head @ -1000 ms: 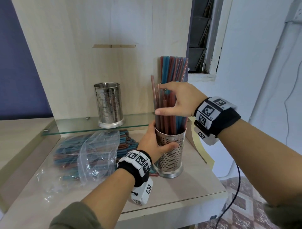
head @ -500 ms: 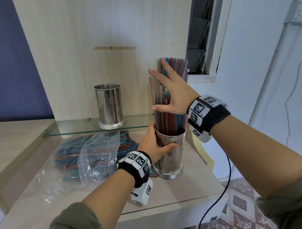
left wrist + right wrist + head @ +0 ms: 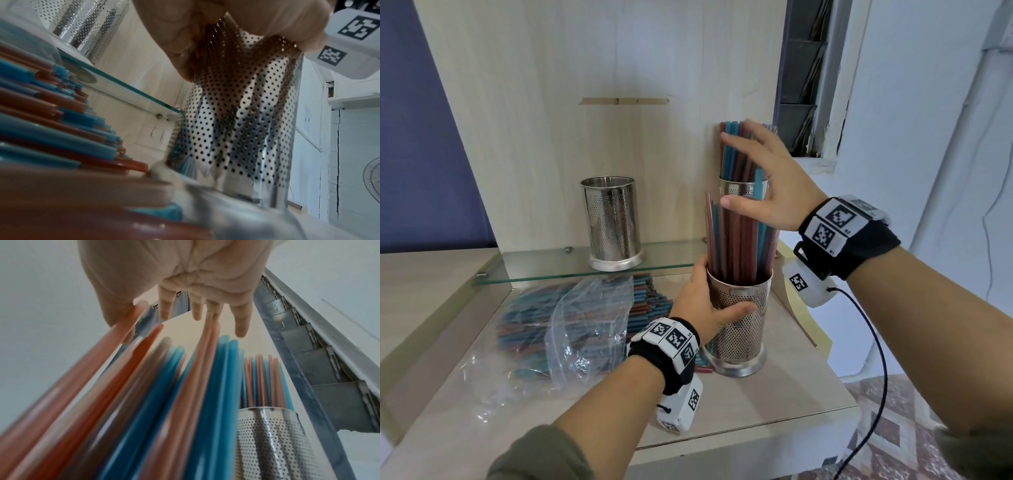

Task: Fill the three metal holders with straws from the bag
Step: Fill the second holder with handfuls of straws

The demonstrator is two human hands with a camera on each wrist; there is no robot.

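Pale wooden shelving backed the scene. At left, the clear plastic bag (image 3: 571, 329) still held many blue and red-brown straws, and the perforated metal holder (image 3: 614, 222) on the glass shelf (image 3: 544, 270) looked empty. The left hand (image 3: 703, 308) gripped the half-filled middle holder (image 3: 739, 322). The right hand (image 3: 767, 181), fingers spread, brushed its straws (image 3: 736, 243); behind stood a filled holder (image 3: 273, 439).

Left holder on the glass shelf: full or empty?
Empty, as far as visible. No straws rise above the rim of the left holder, unlike the front holder, gripped by the left hand.
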